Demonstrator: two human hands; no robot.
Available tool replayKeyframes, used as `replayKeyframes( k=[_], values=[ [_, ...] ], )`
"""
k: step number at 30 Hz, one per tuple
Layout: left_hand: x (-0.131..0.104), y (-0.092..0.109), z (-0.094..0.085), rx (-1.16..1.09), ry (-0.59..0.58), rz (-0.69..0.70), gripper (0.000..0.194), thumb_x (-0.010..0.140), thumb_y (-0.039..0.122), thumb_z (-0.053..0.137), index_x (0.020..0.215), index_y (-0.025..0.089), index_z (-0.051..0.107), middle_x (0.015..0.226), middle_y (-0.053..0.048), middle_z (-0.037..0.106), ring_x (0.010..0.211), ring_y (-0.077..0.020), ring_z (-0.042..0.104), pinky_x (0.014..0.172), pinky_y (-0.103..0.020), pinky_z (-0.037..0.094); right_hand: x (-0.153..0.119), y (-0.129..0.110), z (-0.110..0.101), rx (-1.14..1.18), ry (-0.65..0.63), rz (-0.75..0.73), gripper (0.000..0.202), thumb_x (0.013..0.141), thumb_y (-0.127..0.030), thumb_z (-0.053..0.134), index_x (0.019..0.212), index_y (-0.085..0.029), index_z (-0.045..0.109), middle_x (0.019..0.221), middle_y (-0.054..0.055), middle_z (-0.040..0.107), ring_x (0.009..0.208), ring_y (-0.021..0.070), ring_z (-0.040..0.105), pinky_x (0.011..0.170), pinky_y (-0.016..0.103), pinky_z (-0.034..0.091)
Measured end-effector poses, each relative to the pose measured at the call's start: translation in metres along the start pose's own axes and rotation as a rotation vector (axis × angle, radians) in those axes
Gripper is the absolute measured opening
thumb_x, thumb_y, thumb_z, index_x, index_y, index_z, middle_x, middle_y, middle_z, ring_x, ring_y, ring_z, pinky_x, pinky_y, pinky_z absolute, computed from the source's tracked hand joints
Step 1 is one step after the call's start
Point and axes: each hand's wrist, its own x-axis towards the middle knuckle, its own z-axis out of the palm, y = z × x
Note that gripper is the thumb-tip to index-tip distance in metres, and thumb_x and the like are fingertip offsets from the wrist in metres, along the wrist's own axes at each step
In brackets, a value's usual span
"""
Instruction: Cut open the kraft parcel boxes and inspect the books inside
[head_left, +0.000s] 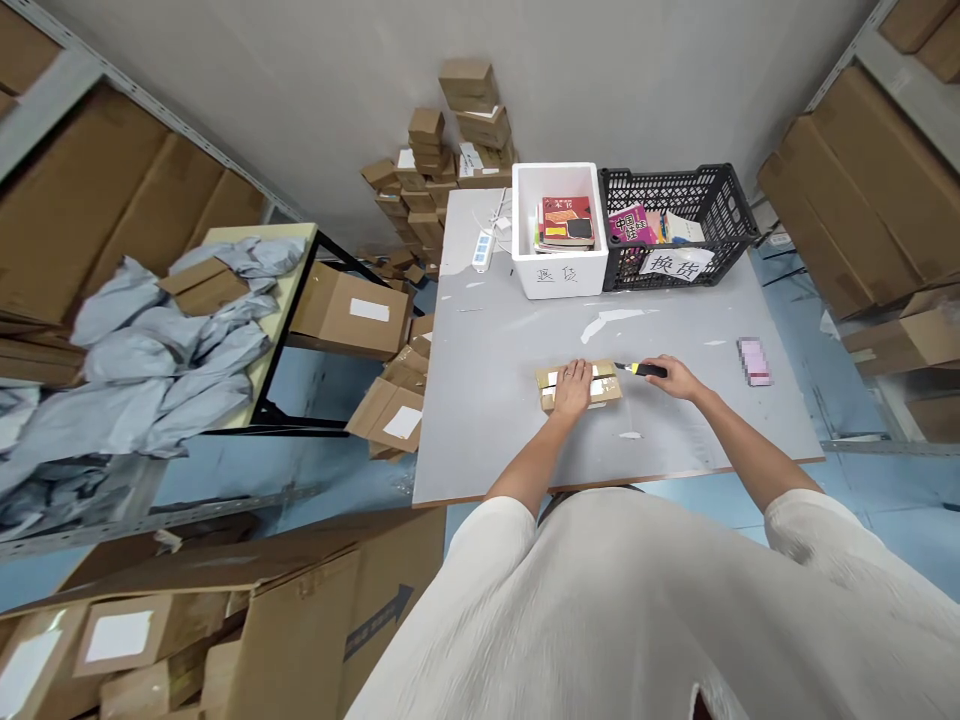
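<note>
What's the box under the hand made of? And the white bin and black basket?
The box seems matte cardboard: it's brown and dull. The white bin may be foam, smooth and matte, because its walls look thick. The black basket is probably smooth, hard plastic, with regular grid holes.

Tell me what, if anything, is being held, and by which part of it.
The right grip holds a cutter by its black handle; the left grip rests on top of the cardboard box.

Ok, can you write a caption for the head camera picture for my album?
Left fingers on a small brown cardboard box, right fingers holding a black-and-yellow cutter.
</note>
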Motion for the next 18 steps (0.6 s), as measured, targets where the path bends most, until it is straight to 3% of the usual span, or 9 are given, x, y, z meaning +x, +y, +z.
replayKeyframes(
  k=[5, 8, 13, 18],
  values=[
    [-0.015, 0.001, -0.003, -0.03, 0.002, -0.021, 0.064, 0.109, 0.042, 0.046, 0.17, 0.021, 0.043, 0.18, -0.016, 0.037, 0.17, -0.0315, 0.026, 0.138, -0.056, 0.021, 0.025, -0.02, 0.008, 0.028, 0.023, -0.007, 0.047, 0.099, -0.045, 0.065, 0.141, -0.026, 0.075, 0.124, 0.012, 0.077, 0.116, 0.0335, 0.069, 0.106, 0.045, 0.054],
    [-0.032, -0.007, -0.005, -0.016, -0.01, -0.004, 0.069, 0.105, 0.053, 0.058, 0.168, 0.027, 0.045, 0.181, -0.014, 0.034, 0.168, -0.035, 0.028, 0.136, -0.059, 0.023, 0.049, -0.047, 0.02, 0.025, 0.001, -0.063, 0.043, 0.102, -0.046, 0.063, 0.136, -0.023, 0.077, 0.127, 0.013, 0.076, 0.119, 0.0328, 0.069, 0.105, 0.043, 0.054],
    [-0.047, -0.021, -0.012, 0.029, -0.028, -0.002, 0.059, 0.108, 0.048, 0.059, 0.163, 0.029, 0.051, 0.171, -0.017, 0.047, 0.154, -0.0372, 0.044, 0.127, -0.058, 0.035, 0.072, -0.084, 0.044, -0.033, -0.107, -0.145, 0.041, 0.102, -0.041, 0.061, 0.138, -0.026, 0.075, 0.135, 0.01, 0.078, 0.125, 0.0328, 0.068, 0.11, 0.044, 0.05],
    [-0.047, -0.03, -0.02, 0.07, -0.056, -0.049, 0.046, 0.11, 0.041, 0.055, 0.154, 0.026, 0.057, 0.144, -0.017, 0.063, 0.133, -0.0334, 0.061, 0.116, -0.048, 0.046, 0.064, -0.09, 0.049, -0.109, -0.098, -0.063, 0.042, 0.103, -0.044, 0.06, 0.139, -0.026, 0.073, 0.133, 0.011, 0.079, 0.127, 0.0353, 0.068, 0.11, 0.047, 0.049]
  ],
)
